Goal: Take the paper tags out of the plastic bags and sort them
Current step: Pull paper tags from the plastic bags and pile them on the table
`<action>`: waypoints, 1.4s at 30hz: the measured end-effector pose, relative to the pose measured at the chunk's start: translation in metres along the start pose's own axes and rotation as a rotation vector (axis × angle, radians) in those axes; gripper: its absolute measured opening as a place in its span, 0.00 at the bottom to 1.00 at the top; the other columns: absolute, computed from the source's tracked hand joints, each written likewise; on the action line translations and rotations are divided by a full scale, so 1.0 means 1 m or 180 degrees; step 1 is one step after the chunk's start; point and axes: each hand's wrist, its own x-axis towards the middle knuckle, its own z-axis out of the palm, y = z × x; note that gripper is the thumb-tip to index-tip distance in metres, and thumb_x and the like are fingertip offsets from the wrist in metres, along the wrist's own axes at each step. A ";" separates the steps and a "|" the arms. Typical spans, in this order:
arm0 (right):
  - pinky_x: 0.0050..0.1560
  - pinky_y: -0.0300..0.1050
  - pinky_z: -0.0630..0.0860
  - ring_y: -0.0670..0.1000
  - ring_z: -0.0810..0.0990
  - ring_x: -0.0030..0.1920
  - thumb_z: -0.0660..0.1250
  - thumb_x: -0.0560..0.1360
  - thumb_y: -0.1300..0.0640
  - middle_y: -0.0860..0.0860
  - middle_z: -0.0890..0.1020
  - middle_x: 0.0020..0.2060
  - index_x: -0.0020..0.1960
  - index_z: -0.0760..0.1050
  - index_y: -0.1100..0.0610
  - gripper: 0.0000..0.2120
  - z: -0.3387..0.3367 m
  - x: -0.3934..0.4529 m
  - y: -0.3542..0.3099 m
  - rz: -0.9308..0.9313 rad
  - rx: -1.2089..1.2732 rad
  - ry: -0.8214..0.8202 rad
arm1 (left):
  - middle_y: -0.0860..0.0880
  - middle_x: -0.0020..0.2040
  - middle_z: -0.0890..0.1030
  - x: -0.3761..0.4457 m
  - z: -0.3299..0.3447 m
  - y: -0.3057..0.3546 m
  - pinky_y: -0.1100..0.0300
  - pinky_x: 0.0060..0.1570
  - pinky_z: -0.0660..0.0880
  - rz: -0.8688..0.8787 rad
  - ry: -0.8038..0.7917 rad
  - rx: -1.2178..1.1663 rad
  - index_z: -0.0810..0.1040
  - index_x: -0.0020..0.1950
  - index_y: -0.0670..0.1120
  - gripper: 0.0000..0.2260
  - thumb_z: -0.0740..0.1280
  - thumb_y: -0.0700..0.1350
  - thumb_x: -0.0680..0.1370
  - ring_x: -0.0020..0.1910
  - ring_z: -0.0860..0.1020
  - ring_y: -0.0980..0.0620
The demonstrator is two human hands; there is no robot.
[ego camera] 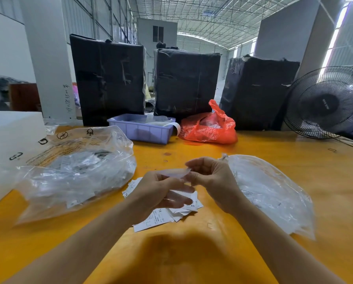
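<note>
On the orange table, a large clear bag stuffed with small packets lies at the left, and just right of it a loose pile of paper tags sits under the hands. The left hand and right hand together pinch one small clear bag above that pile, fingers curled on its edges. Another clear bag lies flat at the right.

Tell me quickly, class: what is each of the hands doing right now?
Left hand: holds the lower part of a small clear plastic bag.
Right hand: pinches the top edge of the same bag.
</note>
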 end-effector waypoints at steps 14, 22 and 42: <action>0.38 0.37 0.78 0.49 0.79 0.35 0.71 0.70 0.70 0.54 0.81 0.37 0.53 0.78 0.65 0.12 -0.019 0.007 -0.003 -0.0121 -0.0811 0.0442 | 0.39 0.45 0.84 0.010 -0.009 -0.010 0.61 0.33 0.80 -0.0415 0.0361 -0.0472 0.77 0.53 0.35 0.18 0.53 0.45 0.83 0.39 0.84 0.44; 0.48 0.49 0.75 0.61 0.79 0.49 0.61 0.72 0.72 0.63 0.81 0.49 0.51 0.78 0.67 0.11 -0.108 0.007 0.039 0.0682 -0.3910 0.1476 | 0.38 0.41 0.84 0.010 -0.015 -0.017 0.62 0.29 0.77 -0.0597 0.0753 -0.0010 0.78 0.48 0.35 0.12 0.57 0.39 0.81 0.32 0.83 0.48; 0.46 0.47 0.72 0.58 0.78 0.52 0.61 0.78 0.47 0.56 0.82 0.53 0.59 0.76 0.57 0.16 0.032 0.020 0.034 -0.0323 -0.4250 -0.1202 | 0.50 0.52 0.80 0.018 -0.031 -0.045 0.66 0.46 0.68 0.1484 0.1991 0.2879 0.78 0.54 0.45 0.12 0.64 0.33 0.74 0.47 0.74 0.56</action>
